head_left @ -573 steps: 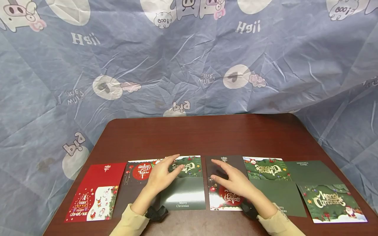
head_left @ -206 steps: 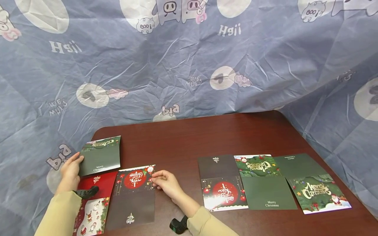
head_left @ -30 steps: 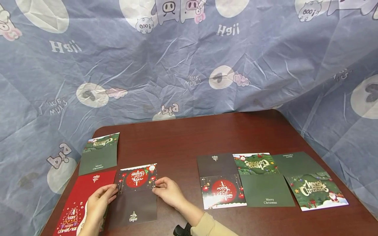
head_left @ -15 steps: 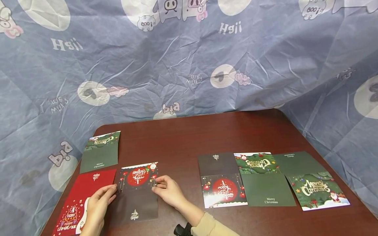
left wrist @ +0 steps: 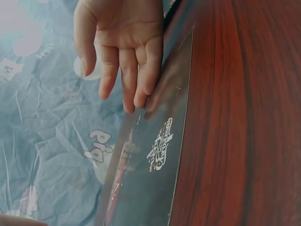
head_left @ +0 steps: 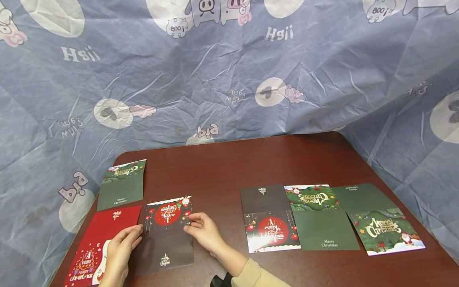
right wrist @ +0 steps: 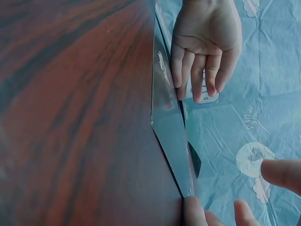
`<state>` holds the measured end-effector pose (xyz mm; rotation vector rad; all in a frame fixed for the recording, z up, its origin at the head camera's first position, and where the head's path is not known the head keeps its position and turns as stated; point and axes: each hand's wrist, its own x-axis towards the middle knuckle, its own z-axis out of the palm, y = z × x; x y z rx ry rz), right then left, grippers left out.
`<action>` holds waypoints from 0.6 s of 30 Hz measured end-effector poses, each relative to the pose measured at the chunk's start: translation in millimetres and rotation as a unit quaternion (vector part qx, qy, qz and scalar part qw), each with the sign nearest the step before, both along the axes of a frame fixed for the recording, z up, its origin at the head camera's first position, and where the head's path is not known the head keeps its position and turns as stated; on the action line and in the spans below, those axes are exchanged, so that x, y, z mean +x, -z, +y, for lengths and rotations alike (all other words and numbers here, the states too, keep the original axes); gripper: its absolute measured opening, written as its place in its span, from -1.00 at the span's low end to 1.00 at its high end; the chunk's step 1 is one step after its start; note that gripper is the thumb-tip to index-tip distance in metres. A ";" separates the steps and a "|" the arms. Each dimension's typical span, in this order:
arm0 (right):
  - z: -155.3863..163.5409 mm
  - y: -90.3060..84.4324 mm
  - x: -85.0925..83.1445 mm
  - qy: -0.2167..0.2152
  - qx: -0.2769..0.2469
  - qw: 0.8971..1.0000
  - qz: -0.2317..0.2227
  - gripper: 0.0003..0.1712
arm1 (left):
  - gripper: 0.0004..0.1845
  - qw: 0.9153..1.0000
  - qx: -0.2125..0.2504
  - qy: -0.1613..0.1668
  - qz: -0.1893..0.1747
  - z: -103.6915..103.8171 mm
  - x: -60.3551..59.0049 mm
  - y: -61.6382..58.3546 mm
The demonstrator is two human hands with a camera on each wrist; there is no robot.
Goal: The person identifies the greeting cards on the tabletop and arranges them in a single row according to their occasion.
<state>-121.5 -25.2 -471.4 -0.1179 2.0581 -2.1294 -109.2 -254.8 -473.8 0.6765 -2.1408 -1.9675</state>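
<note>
The dark grey folded greeting card with a red bauble circle and white script (head_left: 167, 231) lies flat near the front left of the dark red-brown wooden table (head_left: 229, 167), its printed half turned away from me and its plain grey half, marked with a small white tree emblem, nearer to me. I have a hand at each of its long sides. My right hand (head_left: 203, 231) is at the right edge about halfway along, fingers bent in toward the paper and fingertips touching it; the right wrist view shows my thumb tip at the card's corner, but I cannot tell whether I truly pinch the edge or only press against it. My left hand (head_left: 120, 249) rests at the left edge with its fingers fairly straight and close together, their tips on the margin of the card, as the left wrist view shows too (left wrist: 124, 52). Just beside the card on the left, under my left palm, lies a bright red card with a white illustrated corner (head_left: 97, 243). Beyond that one, near the table's left rim, lies a dark green card printed "Merry Christmas" (head_left: 122, 185). Well apart on the right, three more cards sit side by side: a dark grey and red one (head_left: 269, 219), a green one (head_left: 319, 217) and another green one (head_left: 376, 219). A crumpled blue cartoon-printed sheet (head_left: 229, 71) hangs behind the table.
</note>
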 end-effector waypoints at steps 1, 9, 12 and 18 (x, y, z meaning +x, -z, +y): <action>0.0 -0.2 0.3 0.004 -0.005 1.000 -0.004 -0.56 | -0.59 1.000 0.001 -0.001 -0.001 0.1 0.1 0.0; -0.9 1.7 -0.4 0.029 -0.020 0.999 -0.013 -0.56 | -0.74 1.000 0.021 -0.007 0.007 1.1 0.9 1.4; -2.0 3.6 -0.9 0.033 -0.031 0.999 -0.013 -0.57 | -0.82 1.000 0.028 -0.004 0.013 2.0 1.0 2.8; -3.8 8.5 -2.5 0.020 -0.094 0.995 -0.035 -0.55 | -0.73 1.000 0.017 0.002 0.009 5.0 0.3 3.8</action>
